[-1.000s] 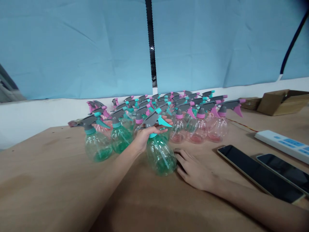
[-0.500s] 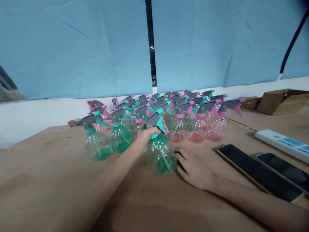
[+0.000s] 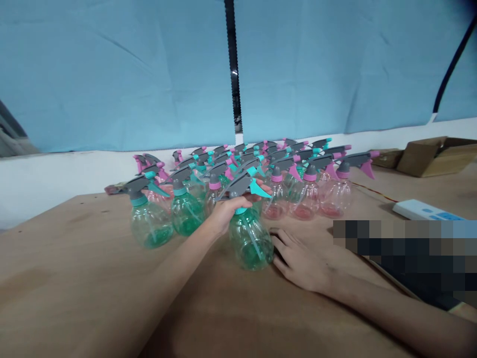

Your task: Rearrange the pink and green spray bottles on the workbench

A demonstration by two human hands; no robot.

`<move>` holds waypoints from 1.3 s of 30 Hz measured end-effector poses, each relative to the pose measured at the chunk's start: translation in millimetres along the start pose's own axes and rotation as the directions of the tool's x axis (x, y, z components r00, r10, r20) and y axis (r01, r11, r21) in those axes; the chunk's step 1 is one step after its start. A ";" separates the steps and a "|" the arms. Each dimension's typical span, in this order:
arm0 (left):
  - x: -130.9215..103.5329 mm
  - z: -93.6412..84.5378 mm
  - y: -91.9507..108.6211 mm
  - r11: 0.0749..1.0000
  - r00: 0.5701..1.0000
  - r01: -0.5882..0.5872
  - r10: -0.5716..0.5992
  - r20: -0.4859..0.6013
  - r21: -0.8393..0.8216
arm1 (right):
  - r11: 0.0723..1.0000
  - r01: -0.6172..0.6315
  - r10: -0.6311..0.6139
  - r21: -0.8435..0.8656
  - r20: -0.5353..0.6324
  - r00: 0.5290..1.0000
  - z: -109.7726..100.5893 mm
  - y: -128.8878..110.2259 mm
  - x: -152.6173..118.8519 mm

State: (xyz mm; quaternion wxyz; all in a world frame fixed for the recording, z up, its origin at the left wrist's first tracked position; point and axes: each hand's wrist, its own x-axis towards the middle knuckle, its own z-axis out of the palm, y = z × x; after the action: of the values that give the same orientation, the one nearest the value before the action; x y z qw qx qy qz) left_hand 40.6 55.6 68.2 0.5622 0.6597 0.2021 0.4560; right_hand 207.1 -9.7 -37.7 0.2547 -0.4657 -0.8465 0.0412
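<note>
My left hand (image 3: 227,211) is wrapped round the neck of a clear green spray bottle (image 3: 251,243) with a grey and turquoise head, tilted slightly leftward at the front of the group. Some of its fingers show behind the turquoise trigger (image 3: 260,188). Resting on the table, my right hand (image 3: 298,256) has its fingers apart, their tips beside the bottle's lower right side. Two green bottles, one nearer (image 3: 151,223) and one behind it (image 3: 186,211), stand to the left. Behind my right hand are pink bottles (image 3: 303,199) with grey and pink heads.
Many more spray bottles stand in rows at the back of the wooden table (image 3: 67,268). To the right are a white power strip (image 3: 421,210), a pixelated patch over dark flat objects, and an open cardboard box (image 3: 421,158). Blue cloth (image 3: 149,74) hangs behind.
The held bottle's head has turned and shifted slightly right. Its trigger now stands out from the neck, and the left fingers have loosened from it. My right hand has hardly moved.
</note>
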 end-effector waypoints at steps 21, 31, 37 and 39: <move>-1.9 -1.2 0.3 0.998 0.995 0.024 -0.019 -0.095 0.051 | 1.000 0.002 -0.001 -0.026 0.015 1.000 1.1 1.2 -0.5; -1.6 3.1 1.7 1.000 0.999 0.001 -0.002 0.051 0.029 | 1.000 -0.005 0.005 -0.031 0.006 1.000 1.7 0.9 -0.9; -29.9 -15.1 21.8 0.959 0.986 0.166 -0.169 -0.006 0.229 | 1.000 -0.008 0.008 -0.025 0.021 1.000 -0.3 -0.1 -1.1; -50.4 -31.6 31.2 0.919 0.976 0.215 -0.198 -0.086 0.330 | 0.999 -0.014 0.015 -0.029 0.028 1.000 -1.1 -0.7 -0.9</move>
State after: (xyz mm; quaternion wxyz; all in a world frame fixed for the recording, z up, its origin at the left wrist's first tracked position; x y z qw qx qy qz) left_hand -18.6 25.0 76.6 0.4807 0.7093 0.3598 0.3694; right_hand 207.5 -10.9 -36.8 0.2357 -0.4748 -0.8472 0.0372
